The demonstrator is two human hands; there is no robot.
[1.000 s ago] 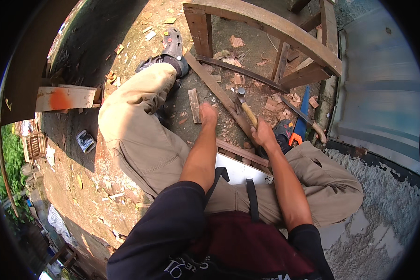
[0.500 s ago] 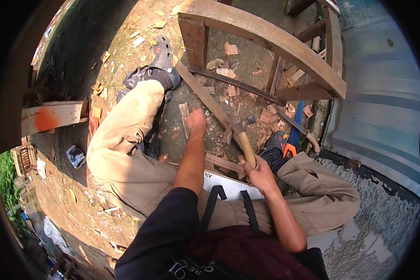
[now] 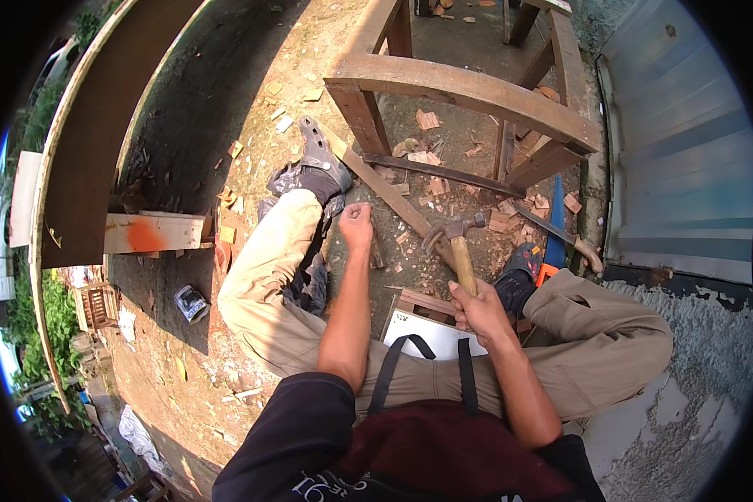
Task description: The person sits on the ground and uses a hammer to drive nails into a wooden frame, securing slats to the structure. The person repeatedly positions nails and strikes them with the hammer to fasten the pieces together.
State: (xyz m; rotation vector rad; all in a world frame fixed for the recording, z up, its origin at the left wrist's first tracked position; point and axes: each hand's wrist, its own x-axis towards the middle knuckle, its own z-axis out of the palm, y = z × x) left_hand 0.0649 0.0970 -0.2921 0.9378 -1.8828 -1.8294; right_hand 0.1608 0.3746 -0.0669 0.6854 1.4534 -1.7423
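Observation:
My right hand [image 3: 480,311] grips the wooden handle of a claw hammer [image 3: 462,266], its metal head tilted up and away over a long plank [image 3: 402,205]. My left hand [image 3: 356,224] is closed with its fingers curled, raised beside the plank; whatever it may hold is hidden. A short piece of wood [image 3: 378,251] lies on the ground partly behind my left forearm. Between my legs, near my lap, are a white board [image 3: 435,336] and some wood pieces [image 3: 427,303].
A wooden frame [image 3: 477,92] stands ahead. A blue saw [image 3: 555,226] and a wood-handled blade [image 3: 560,231] lie by my right shoe [image 3: 523,261]. Wood chips [image 3: 504,221] litter the ground. Corrugated metal sheeting [image 3: 686,142] rises on the right; a can [image 3: 192,304] lies left.
My left hand has lifted away from the short piece of wood beside the plank. The hammer stays in my right hand. The whole view has shifted.

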